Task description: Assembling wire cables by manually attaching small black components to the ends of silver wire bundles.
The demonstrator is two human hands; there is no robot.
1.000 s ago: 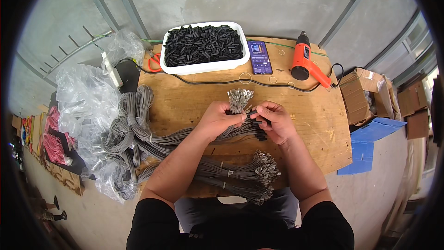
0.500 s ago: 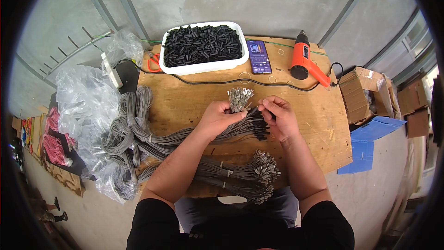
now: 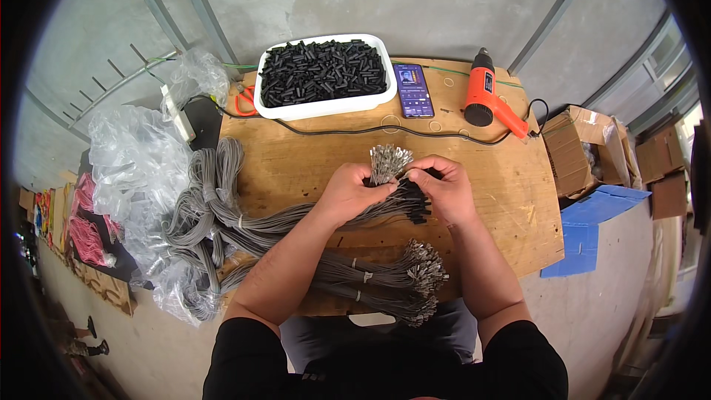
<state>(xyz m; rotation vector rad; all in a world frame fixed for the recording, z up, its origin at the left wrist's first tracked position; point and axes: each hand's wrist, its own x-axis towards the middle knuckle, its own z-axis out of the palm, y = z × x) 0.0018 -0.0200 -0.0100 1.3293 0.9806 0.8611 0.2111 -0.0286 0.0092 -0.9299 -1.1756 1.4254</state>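
A bundle of grey wires with silver metal terminals (image 3: 390,164) stands upright in my left hand (image 3: 351,194), which is wrapped round it just under the terminals. At the bundle's right edge my right hand (image 3: 447,189) pinches a single wire terminal (image 3: 405,176) between thumb and forefinger. Something dark shows behind the right fingers, too hidden to make out. Below the hands, several wire ends with black sleeves (image 3: 417,207) fan out over the table. Nearer me lie more tied grey wire bundles (image 3: 363,277) with bare silver terminals (image 3: 425,270).
On the wooden table (image 3: 496,215), a white tub (image 3: 326,112) of short black sleeves stands at the back, beside a phone (image 3: 415,92) and an orange heat gun (image 3: 483,90). A black cord (image 3: 355,131) crosses behind my hands. Plastic bags (image 3: 137,155) lie left; cardboard boxes (image 3: 585,152) stand right.
My right hand has moved left to the bundle, and its fingertips now meet a wire terminal at the edge. The left hand has turned the bundle slightly and shifted right.
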